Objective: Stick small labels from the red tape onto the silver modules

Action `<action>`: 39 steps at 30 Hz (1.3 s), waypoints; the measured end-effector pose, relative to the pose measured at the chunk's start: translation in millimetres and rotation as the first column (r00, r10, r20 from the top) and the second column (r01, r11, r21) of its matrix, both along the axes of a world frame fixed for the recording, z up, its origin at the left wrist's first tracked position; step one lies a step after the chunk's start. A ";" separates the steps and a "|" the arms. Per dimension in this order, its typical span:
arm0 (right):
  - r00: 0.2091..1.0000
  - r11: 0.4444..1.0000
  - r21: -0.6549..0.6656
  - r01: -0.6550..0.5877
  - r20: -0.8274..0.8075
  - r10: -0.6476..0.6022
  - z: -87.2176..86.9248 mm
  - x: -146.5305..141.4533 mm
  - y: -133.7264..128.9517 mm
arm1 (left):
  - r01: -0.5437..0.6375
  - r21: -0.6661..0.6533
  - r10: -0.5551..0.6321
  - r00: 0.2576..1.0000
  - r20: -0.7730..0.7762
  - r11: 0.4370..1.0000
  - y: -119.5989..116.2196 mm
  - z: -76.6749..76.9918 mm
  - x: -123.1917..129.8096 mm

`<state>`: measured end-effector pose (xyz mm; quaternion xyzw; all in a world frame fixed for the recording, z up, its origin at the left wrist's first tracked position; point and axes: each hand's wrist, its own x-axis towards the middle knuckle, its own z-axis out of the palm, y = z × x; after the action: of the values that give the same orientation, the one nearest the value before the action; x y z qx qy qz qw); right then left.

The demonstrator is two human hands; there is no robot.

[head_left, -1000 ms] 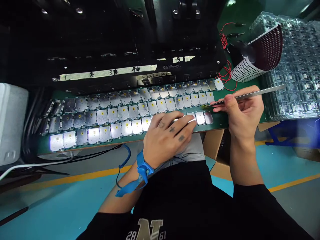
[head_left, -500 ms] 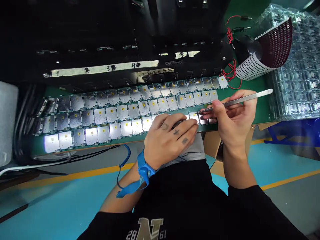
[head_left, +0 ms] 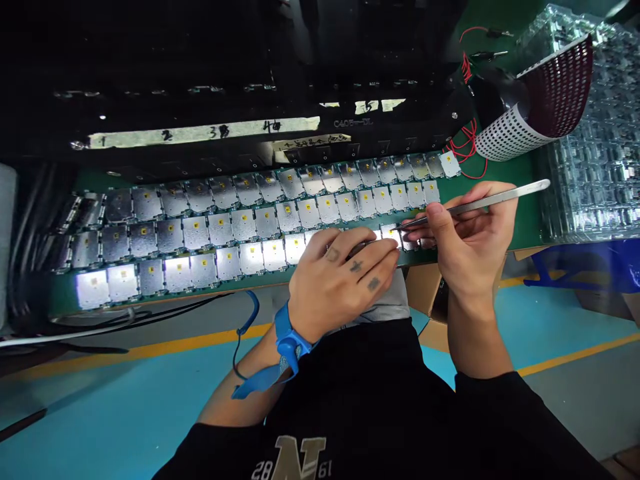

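Metal tweezers are pinched in my right hand, slanting down to the left. Their tips are at a small circuit board with a silvery metal cover and a yellow mark, in the front row. Just left of that, my left hand lies palm down over the same row, its fingers stretched out and slightly bent, covering several boards. What lies beneath its palm and thumb is hidden. A blue wrist strap with a coiled cord is around my left wrist. More such boards lie side by side in three long rows.
Behind the rows stands a black machine with numbered tape strips. At right are red wires, a curled perforated sheet and stacked clear plastic trays. Black cables hang at left. A cardboard box is below the table edge.
The view has shifted slightly. Both hands keep nearly the same place over the front row, and the tweezer tips stay at the same board.
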<state>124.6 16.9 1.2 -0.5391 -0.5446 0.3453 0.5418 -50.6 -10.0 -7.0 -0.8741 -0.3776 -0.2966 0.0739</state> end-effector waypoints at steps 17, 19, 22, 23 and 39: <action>0.995 0.987 0.160 0.022 -0.103 -0.005 5.7 19.8 5.2 | 0.007 -0.004 -0.007 1.000 0.017 1.000 0.4 1.5 -1.4; 0.996 0.985 0.170 0.015 -0.091 0.001 4.8 32.8 13.0 | 0.023 -0.042 -0.022 0.999 0.037 0.999 -0.5 4.1 -2.4; 0.995 0.993 0.095 -0.066 -0.063 0.072 -1.2 45.5 23.9 | 0.040 -0.117 -0.032 0.998 0.062 0.992 -1.5 8.7 -0.5; 0.994 0.994 0.072 -0.088 -0.060 0.093 -3.6 46.9 26.3 | 0.037 -0.137 -0.029 0.998 0.059 0.990 -1.7 9.9 1.4; 0.993 0.992 0.069 -0.106 0.053 0.102 -7.8 43.1 22.9 | 0.002 -0.113 -0.008 0.999 -0.051 0.994 -1.7 6.4 16.0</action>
<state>167.7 39.8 -6.6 -0.4987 -0.5972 0.3398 0.5284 -34.5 -11.7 -0.6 -0.8852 -0.3895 -0.2523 0.0331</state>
